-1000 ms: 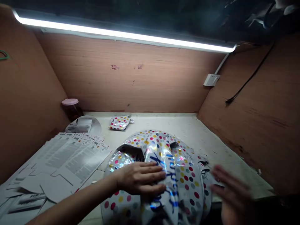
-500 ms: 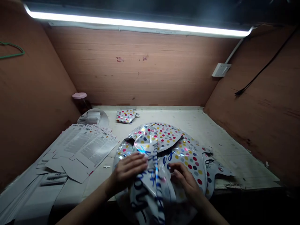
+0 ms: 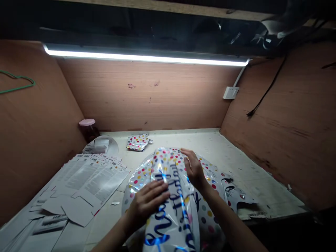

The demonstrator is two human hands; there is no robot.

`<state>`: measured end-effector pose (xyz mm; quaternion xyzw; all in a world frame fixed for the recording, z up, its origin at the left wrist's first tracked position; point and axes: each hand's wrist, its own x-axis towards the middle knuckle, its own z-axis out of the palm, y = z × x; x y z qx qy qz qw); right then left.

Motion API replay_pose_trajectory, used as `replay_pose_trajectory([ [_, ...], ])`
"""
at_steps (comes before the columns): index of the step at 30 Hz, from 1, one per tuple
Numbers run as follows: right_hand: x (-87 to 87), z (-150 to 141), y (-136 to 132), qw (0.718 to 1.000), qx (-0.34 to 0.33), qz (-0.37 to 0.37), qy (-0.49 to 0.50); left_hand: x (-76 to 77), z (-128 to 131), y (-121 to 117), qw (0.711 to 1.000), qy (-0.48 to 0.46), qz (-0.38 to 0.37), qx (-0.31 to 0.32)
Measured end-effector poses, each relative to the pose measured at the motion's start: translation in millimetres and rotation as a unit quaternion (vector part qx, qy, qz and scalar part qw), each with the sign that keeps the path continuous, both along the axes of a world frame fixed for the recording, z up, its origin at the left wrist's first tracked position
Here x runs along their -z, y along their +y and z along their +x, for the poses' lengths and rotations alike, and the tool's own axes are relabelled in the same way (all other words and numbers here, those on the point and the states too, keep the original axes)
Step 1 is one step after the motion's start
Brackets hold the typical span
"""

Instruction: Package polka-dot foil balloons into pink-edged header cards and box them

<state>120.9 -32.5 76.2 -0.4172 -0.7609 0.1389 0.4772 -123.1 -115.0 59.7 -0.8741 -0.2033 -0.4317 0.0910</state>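
Observation:
A flat, shiny foil balloon (image 3: 168, 213), white with coloured dots and blue lettering, lies in front of me with part of it folded into a long strip. My left hand (image 3: 151, 199) rests on the strip's left side, fingers stretched out flat. At the strip's far right edge is my right hand (image 3: 193, 168), its fingers extended over the dotted foil and its thumb apart. Beneath the strip spreads more dotted foil (image 3: 139, 178); whether it is the same balloon I cannot tell. Another piece of printed foil (image 3: 238, 194) sticks out to the right.
A small folded dotted foil packet (image 3: 138, 142) lies farther back. Printed cards (image 3: 91, 175) fan out on the left, beside a roll of labels (image 3: 110, 145) and a pink-lidded jar (image 3: 88, 127). Wooden walls (image 3: 147, 91) enclose the table, under a light tube (image 3: 147, 57).
My right hand has moved from the near right side up to the far edge of the fold. My left hand stays on the foil, which lies flatter. The camera view has tilted up.

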Motion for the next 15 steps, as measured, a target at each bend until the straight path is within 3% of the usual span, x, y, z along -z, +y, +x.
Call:
replay_pose_trajectory([
  [1, 8.7, 6, -21, 0.998, -0.026, 0.056, 0.004, 13.9, 2, -3, 0.998, 0.068, -0.004, 0.005],
  [3, 31.7, 16, -63, 0.98, -0.152, 0.112, -0.065, 35.5, 2, -9, 0.987, 0.162, -0.026, 0.001],
  [6, 60.8, 25, -106, 0.935, -0.296, 0.05, -0.188, 47.7, -6, -22, 0.978, 0.201, -0.051, -0.009],
  [11, 66.5, 42, -127, 0.9, -0.339, -0.056, -0.269, 60.2, -15, -57, 0.984, 0.149, -0.081, 0.059],
  [13, 67.6, 43, -128, 0.895, -0.352, -0.048, -0.27, 75.8, -15, -68, 0.988, 0.059, -0.14, 0.028],
  [15, 72.3, 34, -125, 0.917, -0.329, -0.046, -0.219, 89.6, -13, -72, 0.969, -0.033, -0.24, -0.048],
])
